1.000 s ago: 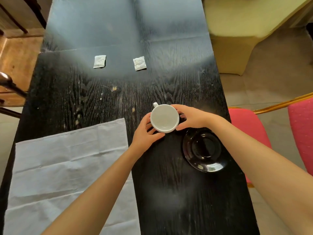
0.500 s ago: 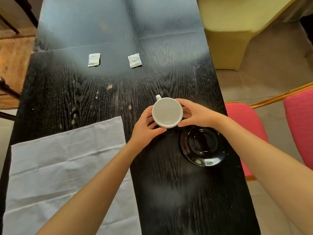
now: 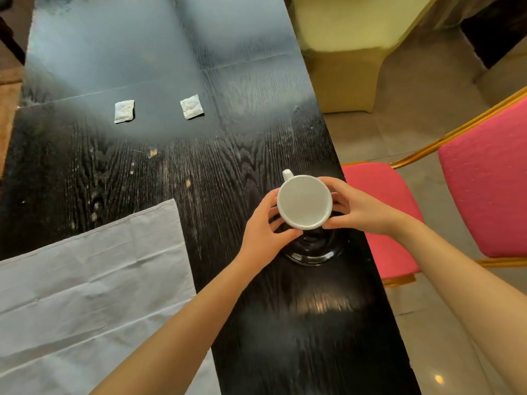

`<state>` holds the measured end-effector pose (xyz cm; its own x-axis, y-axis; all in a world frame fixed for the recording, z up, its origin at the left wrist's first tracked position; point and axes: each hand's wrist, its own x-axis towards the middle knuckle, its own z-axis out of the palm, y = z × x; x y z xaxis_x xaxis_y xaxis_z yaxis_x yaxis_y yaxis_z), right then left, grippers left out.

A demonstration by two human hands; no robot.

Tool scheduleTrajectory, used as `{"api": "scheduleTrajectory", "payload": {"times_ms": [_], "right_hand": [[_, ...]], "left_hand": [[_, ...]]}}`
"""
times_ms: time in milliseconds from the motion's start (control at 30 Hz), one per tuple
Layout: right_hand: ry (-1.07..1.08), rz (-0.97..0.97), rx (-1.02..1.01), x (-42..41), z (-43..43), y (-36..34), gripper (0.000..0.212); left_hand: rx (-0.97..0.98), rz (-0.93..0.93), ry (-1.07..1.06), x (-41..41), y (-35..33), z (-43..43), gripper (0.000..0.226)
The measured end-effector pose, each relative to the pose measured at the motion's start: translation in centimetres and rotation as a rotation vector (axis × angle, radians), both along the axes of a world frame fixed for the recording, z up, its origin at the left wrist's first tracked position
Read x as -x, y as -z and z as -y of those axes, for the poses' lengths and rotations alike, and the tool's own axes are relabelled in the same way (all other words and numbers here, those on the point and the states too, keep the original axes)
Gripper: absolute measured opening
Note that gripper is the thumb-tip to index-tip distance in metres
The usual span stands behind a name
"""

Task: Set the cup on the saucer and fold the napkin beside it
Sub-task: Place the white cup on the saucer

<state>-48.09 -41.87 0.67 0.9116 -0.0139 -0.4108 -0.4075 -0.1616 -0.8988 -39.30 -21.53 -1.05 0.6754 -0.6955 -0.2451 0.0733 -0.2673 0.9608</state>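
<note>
The left hand (image 3: 263,232) curls its fingers round the near-left wall of the white cup (image 3: 303,202). The right hand (image 3: 359,208) grips the opposite side, and the handle points away. The cup appears held over the far part of the black saucer (image 3: 313,252), which shows just below the hands. Lowered from here, it could land off-centre on the rim and tip the saucer, which sits near the right edge of the surface (image 3: 199,166). The napkin (image 3: 85,280) lies unfolded, well left of the left hand.
</note>
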Motion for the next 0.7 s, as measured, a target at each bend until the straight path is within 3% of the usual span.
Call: {"api": "scheduleTrajectory", "payload": {"times_ms": [700], "right_hand": [[0.046, -0.042, 0.078, 3.2, -0.9, 2.0, 0.079]], "left_hand": [[-0.173, 0.034, 0.076, 2.6, 1.7, 0.9, 0.072]]}}
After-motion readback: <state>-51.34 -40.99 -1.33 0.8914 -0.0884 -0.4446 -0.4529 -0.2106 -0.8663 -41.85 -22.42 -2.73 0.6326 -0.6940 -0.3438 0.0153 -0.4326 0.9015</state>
